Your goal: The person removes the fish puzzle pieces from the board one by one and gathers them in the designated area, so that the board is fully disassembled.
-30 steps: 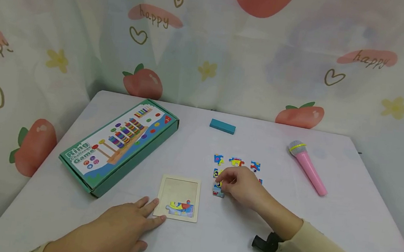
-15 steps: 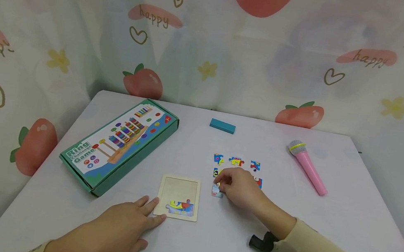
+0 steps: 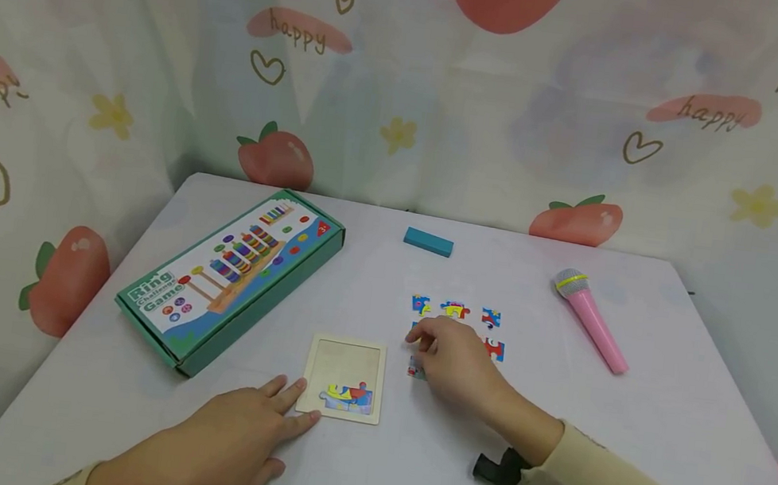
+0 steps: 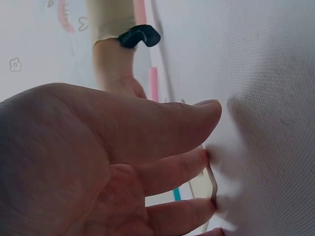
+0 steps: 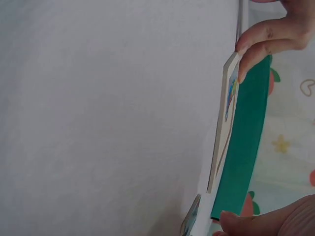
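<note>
My left hand (image 3: 230, 432) lies on the table with fingers spread, two fingertips resting on the left edge of a small wooden puzzle tray (image 3: 379, 377). Joined jigsaw pieces (image 3: 346, 398), yellow, red and blue, sit in the tray's lower right. My right hand (image 3: 458, 358) is low over a group of loose pieces right of the tray, thumb and index finger close together; I cannot tell whether they pinch a piece. A puzzle piece (image 3: 415, 368) shows below that hand, and a red-and-blue piece (image 3: 495, 351) lies at its right. Other pieces are partly hidden beneath it.
Behind the right hand lie a blue piece (image 3: 420, 304), a yellow-and-red piece (image 3: 455, 310) and another blue piece (image 3: 491, 317). A green game box (image 3: 229, 280) is at left, a teal block (image 3: 428, 241) at the back, a pink microphone (image 3: 592, 322) at right.
The right hand has shifted slightly left over the loose pieces, its fingertips lifting a little from the lower-left piece. The left hand and tray have stayed in place.
</note>
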`<state>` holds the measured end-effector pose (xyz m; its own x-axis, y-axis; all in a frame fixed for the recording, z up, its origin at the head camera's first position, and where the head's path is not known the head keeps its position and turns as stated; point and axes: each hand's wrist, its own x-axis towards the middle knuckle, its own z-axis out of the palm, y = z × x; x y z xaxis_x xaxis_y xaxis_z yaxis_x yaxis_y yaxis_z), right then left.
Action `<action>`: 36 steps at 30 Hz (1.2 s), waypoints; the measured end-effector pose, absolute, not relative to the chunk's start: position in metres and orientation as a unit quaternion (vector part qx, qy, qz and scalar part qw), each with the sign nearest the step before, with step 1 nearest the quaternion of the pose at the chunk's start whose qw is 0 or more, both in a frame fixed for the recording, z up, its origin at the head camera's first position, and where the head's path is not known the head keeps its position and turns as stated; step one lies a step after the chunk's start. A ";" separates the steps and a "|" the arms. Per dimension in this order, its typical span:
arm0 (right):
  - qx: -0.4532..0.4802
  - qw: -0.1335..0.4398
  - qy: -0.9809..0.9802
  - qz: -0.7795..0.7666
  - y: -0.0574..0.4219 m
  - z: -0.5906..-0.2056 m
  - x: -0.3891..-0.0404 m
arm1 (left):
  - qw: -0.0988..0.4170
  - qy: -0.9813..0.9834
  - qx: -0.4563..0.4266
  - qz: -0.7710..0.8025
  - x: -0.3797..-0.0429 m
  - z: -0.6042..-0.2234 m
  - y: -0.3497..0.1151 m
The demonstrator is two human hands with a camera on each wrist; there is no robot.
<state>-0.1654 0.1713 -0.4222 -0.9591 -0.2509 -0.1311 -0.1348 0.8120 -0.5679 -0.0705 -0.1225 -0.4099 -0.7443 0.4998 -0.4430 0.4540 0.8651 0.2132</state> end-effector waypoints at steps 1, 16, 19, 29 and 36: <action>-0.104 0.103 0.944 -0.295 0.168 -0.421 -0.164 | 0.250 0.933 0.254 0.046 -0.071 -0.410 -0.122; -0.253 0.199 0.873 -0.367 0.112 -0.430 -0.141 | 0.227 0.934 0.271 0.051 -0.070 -0.410 -0.126; -0.248 0.202 0.875 -0.363 0.109 -0.432 -0.139 | 0.223 0.934 0.274 0.054 -0.069 -0.411 -0.126; -0.249 0.195 0.896 -0.310 0.102 -0.435 -0.133 | 0.232 0.934 0.269 0.049 -0.071 -0.411 -0.126; -0.249 0.188 0.907 -0.282 0.101 -0.436 -0.129 | 0.230 0.934 0.270 0.049 -0.071 -0.411 -0.125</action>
